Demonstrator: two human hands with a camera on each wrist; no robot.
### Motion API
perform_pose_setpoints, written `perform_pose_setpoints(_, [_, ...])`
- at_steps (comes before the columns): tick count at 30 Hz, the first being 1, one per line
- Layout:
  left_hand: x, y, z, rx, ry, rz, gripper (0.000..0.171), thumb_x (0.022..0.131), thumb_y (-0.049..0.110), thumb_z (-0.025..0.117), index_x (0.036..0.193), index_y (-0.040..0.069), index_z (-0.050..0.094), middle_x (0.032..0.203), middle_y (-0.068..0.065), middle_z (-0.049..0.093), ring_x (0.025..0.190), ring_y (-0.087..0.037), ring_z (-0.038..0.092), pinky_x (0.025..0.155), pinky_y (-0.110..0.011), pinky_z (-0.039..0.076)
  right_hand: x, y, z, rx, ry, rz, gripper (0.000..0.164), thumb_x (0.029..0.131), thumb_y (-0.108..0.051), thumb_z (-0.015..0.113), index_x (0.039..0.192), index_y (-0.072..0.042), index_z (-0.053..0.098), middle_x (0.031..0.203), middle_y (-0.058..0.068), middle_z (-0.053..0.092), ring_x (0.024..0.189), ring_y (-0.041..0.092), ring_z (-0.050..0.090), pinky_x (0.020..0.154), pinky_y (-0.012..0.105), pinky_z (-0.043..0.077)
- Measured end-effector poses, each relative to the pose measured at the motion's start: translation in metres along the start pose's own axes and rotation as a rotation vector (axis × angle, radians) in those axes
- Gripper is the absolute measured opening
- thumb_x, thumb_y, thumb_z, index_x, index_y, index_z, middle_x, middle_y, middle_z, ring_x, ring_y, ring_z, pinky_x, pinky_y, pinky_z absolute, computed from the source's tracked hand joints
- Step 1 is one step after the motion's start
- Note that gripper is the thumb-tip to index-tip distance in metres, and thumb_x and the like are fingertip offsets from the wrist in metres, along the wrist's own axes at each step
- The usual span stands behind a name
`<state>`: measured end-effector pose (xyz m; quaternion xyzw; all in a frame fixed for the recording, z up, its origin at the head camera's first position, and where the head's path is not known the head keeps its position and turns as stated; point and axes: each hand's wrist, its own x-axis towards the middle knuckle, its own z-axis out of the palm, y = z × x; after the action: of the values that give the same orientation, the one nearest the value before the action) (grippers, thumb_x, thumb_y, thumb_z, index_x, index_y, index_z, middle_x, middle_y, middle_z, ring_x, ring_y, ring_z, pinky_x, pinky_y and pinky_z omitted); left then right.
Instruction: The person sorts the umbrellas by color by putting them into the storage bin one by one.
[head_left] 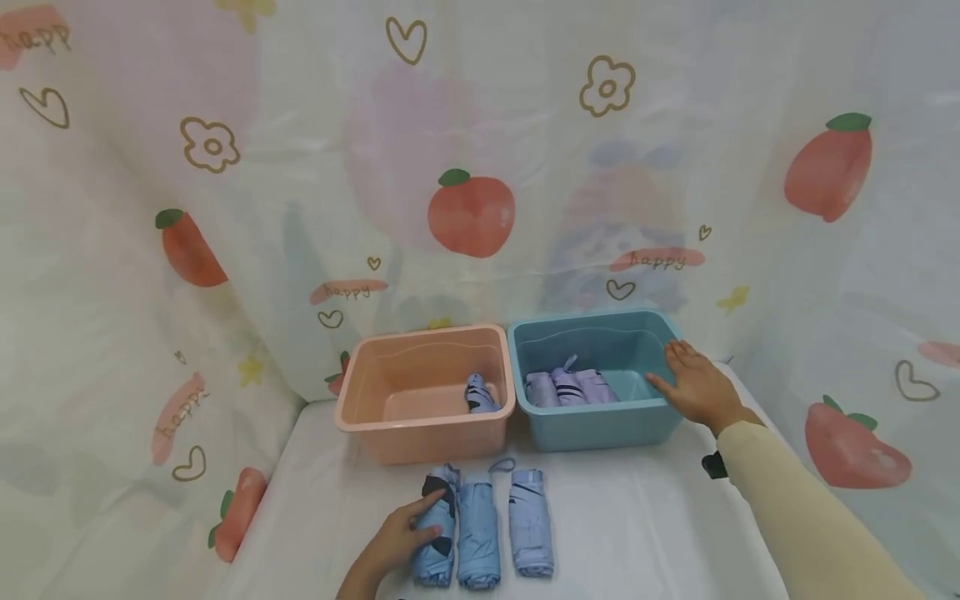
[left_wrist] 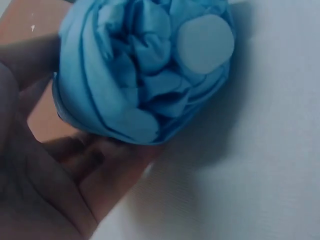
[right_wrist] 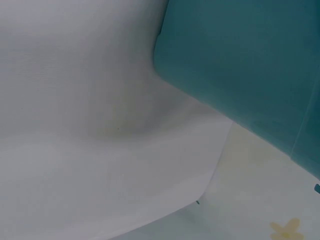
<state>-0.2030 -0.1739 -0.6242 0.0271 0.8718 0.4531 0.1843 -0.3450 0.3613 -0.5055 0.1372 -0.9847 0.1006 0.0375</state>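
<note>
On the white table lie three rolled folding umbrellas side by side: a blue one with black patches, a plain blue one and a paler blue one. My left hand grips the leftmost, patched umbrella, thumb and fingers on either side. The left wrist view shows the gathered end of a blue umbrella close to the palm. Fingers straight, my right hand rests at the right rim of the blue bin. Only that bin's outer wall appears in the right wrist view; the hand is outside it.
Left of the blue bin stands a peach-coloured bin with one patterned blue umbrella inside. Several lilac umbrellas lie in the blue bin's left half. A fruit-printed curtain hangs behind and at both sides of the table.
</note>
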Motion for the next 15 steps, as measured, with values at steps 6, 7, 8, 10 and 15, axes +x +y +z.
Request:
perform_pose_setpoints(6, [-0.008, 0.002, -0.007, -0.073, -0.002, 0.072, 0.062, 0.081, 0.028, 0.076, 0.139, 0.026, 0.056, 0.146, -0.016, 0.045, 0.131, -0.044, 0.041, 0.096, -0.058, 0.041, 0.001, 0.002, 0.0, 0.007, 0.001, -0.004, 0.092, 0.099, -0.061, 0.033, 0.146, 0.017, 0.019, 0.153, 0.034, 0.016, 0.142, 0.047, 0.01, 0.112, 0.057, 0.011])
perform_pose_setpoints(7, [-0.01, 0.004, -0.01, -0.067, 0.003, 0.082, 0.062, 0.08, 0.029, 0.077, 0.139, 0.026, 0.057, 0.146, -0.016, 0.046, 0.129, -0.043, 0.043, 0.095, -0.057, 0.043, 0.001, 0.002, 0.0, 0.008, 0.003, -0.006, 0.092, 0.099, -0.06, 0.033, 0.146, 0.017, 0.019, 0.153, 0.034, 0.016, 0.142, 0.047, 0.01, 0.112, 0.057, 0.011])
perform_pose_setpoints(8, [-0.012, 0.006, -0.014, -0.063, 0.004, 0.092, 0.062, 0.079, 0.029, 0.077, 0.138, 0.027, 0.057, 0.145, -0.015, 0.047, 0.125, -0.042, 0.048, 0.092, -0.056, 0.045, 0.001, 0.002, 0.0, 0.009, 0.004, -0.007, 0.091, 0.099, -0.06, 0.034, 0.146, 0.017, 0.02, 0.153, 0.035, 0.017, 0.142, 0.047, 0.01, 0.112, 0.057, 0.011])
perform_pose_setpoints(10, [-0.016, 0.012, -0.023, -0.043, -0.002, 0.125, 0.061, 0.079, 0.029, 0.078, 0.137, 0.028, 0.058, 0.143, -0.013, 0.049, 0.118, -0.038, 0.053, 0.09, -0.054, 0.046, 0.0, 0.003, 0.0, 0.009, 0.004, -0.009, 0.091, 0.099, -0.06, 0.033, 0.146, 0.018, 0.02, 0.152, 0.035, 0.017, 0.142, 0.047, 0.01, 0.112, 0.057, 0.011])
perform_pose_setpoints(15, [-0.027, 0.035, -0.054, 0.018, -0.016, 0.214, 0.057, 0.081, 0.03, 0.078, 0.136, 0.031, 0.059, 0.139, -0.007, 0.054, 0.118, -0.031, 0.052, 0.092, -0.054, 0.045, -0.001, 0.003, 0.0, 0.01, 0.006, -0.012, 0.091, 0.1, -0.06, 0.033, 0.146, 0.018, 0.02, 0.152, 0.035, 0.017, 0.142, 0.047, 0.01, 0.112, 0.057, 0.011])
